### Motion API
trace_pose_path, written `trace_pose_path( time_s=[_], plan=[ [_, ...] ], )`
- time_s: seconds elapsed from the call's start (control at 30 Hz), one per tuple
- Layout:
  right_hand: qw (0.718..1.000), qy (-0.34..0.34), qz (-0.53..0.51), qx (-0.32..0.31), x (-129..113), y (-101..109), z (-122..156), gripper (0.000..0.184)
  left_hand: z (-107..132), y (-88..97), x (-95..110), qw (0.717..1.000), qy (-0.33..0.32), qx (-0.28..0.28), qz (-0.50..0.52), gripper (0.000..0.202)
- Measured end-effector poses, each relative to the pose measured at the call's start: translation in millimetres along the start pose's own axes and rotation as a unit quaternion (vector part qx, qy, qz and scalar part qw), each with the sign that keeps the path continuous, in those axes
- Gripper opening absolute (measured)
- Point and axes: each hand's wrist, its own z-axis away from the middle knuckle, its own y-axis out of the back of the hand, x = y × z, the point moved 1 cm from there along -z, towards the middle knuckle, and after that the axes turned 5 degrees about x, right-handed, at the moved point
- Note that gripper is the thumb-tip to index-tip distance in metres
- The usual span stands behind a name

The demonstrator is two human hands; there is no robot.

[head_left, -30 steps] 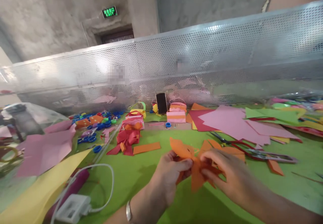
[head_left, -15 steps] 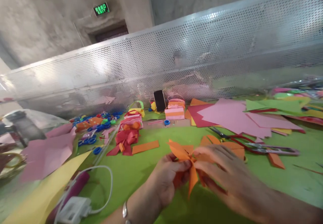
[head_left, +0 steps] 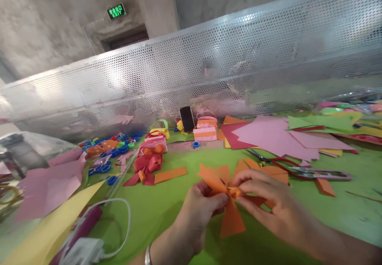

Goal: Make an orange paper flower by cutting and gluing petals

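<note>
An orange paper bow [head_left: 234,219] with several flared blades is held up over the green tabletop. My left hand [head_left: 198,207] pinches it near its centre, the thumb in front and the other fingers behind. From the right, my right hand [head_left: 268,201] closes its thumb and fingertips on the small folded orange piece [head_left: 235,192] at the middle of the bow. Part of the bow's back is hidden by my fingers. Just behind my right hand lie more orange paper pieces [head_left: 274,172], and a flat orange strip [head_left: 170,174] rests to the left.
Red-handled scissors [head_left: 286,162] and a pink-edged cutter [head_left: 328,174] lie at the right. Behind are pink paper sheets [head_left: 268,135] and a phone [head_left: 186,118]. Red paper bows [head_left: 147,163], blue-handled scissors [head_left: 100,168] and a white plug [head_left: 85,251] sit left. A perforated metal screen [head_left: 167,70] stands behind.
The bow has turned, so its lower blade faces me more broadly. My right hand's fingers have drawn together at the bow's centre; the left hand keeps its hold.
</note>
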Motion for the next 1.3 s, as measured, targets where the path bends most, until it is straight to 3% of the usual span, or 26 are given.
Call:
trace_pose_path(
  time_s=[0.1,0.27,0.47,0.57,0.63,0.7,0.8,0.87,1.07,1.2,1.3],
  plan=[
    [1.0,0.005,-0.008,0.003,1.4,0.4,0.7,0.011,2.1,-2.1,2.4,0.999,-0.028,0.0,-0.034,0.023],
    [0.999,0.045,0.009,0.02,1.7,1.7,0.8,0.012,3.2,-4.5,4.3,0.998,-0.042,-0.02,-0.047,0.028],
    [0.996,0.094,-0.002,0.008,1.2,1.5,-0.7,0.012,5.2,-4.3,5.9,0.999,-0.013,-0.02,-0.029,0.031],
    [0.992,0.123,-0.016,0.01,-2.1,2.4,-0.7,0.021,3.5,-1.2,3.2,1.0,0.015,0.009,0.008,0.031],
    [0.996,0.084,-0.042,0.012,-3.0,3.3,-1.3,0.023,1.1,1.1,0.7,0.999,0.017,0.03,0.019,0.031],
    [0.996,-0.033,-0.081,0.017,-0.1,3.3,-2.9,0.015,-0.7,2.3,-1.0,0.999,0.007,0.027,0.021,0.031],
    [0.965,-0.232,-0.119,0.031,10.2,1.2,-6.4,0.018,-0.6,1.8,-0.6,0.999,0.0,-0.008,0.034,0.037],
    [0.943,-0.305,-0.132,0.034,16.2,-0.1,-9.4,0.029,1.0,1.1,1.3,0.999,0.008,-0.02,0.047,0.04],
    [0.899,-0.389,-0.203,-0.016,13.4,4.7,-16.8,0.051,1.8,-0.2,6.8,0.997,0.026,-0.039,0.054,0.04],
    [0.896,-0.377,-0.23,-0.041,11.8,6.5,-17.4,0.045,0.9,0.3,10.4,0.999,0.02,-0.042,0.017,0.043],
    [0.904,-0.381,-0.19,-0.048,18.4,5.3,-15.6,0.044,3.6,5.0,20.0,0.994,0.044,-0.023,-0.097,0.049]
  ],
)
